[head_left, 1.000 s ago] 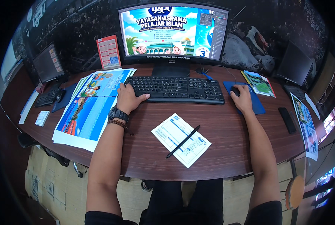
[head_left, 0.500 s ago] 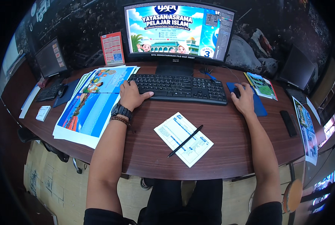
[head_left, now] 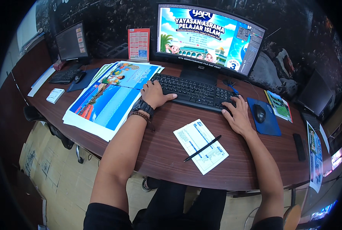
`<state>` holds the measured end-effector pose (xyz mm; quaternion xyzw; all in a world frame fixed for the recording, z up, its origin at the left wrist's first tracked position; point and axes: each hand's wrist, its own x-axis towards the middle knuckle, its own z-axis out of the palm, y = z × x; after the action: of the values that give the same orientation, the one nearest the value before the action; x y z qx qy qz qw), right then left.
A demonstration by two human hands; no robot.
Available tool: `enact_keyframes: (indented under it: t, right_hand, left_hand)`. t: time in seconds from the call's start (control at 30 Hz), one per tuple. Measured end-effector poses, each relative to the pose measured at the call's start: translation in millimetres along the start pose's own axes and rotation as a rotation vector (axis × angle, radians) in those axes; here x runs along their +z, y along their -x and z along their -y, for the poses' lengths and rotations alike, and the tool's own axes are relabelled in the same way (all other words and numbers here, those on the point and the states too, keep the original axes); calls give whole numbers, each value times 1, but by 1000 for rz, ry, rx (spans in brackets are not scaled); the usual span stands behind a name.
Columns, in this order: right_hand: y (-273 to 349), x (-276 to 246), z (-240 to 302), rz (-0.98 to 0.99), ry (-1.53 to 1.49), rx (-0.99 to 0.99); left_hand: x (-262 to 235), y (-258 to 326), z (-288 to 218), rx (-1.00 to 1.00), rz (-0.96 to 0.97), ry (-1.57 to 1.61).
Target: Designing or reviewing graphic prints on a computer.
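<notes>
My left hand (head_left: 155, 94) rests on the left end of a black keyboard (head_left: 194, 91), its thumb stretched along the front edge and its fingers on the keys. At the keyboard's right end lies my right hand (head_left: 238, 116), fingers apart over the number keys and holding nothing. Just right of it a black mouse (head_left: 259, 113) sits on a blue mouse pad (head_left: 269, 128), untouched. Behind the keyboard stands a curved monitor (head_left: 213, 32) with a colourful cartoon design on its screen. Between my forearms a white printed form (head_left: 194, 138) lies at a slant, a black pen (head_left: 203, 148) across it.
Large colour prints (head_left: 109, 100) are stacked beside my left forearm. A red desk calendar (head_left: 138, 44) stands left of the monitor. Farther left are a second monitor (head_left: 72, 42) and a white card stack (head_left: 55, 95). At right lie a black oblong device (head_left: 299, 147) and a hanging print (head_left: 315, 161).
My right hand has left the mouse and moved left onto the keyboard's right end. My left hand stays on the keyboard. The whole view has turned, shifting the desk rightward and tilting it.
</notes>
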<state>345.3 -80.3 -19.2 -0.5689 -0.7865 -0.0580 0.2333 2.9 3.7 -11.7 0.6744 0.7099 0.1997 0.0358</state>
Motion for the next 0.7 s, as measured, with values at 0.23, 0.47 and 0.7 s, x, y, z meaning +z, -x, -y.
enact_keyframes:
  t: [0.23, 0.47, 0.7]
  right_hand:
    - [1, -2, 0, -23, 10, -22]
    - [0, -3, 3, -10, 15, -16]
    - [1, -5, 4, 11, 19, -9]
  left_hand:
    - [-2, 3, -3, 29, -29, -39]
    - [-2, 1, -1, 14, -8, -26]
    - [-1, 0, -1, -4, 16, -13]
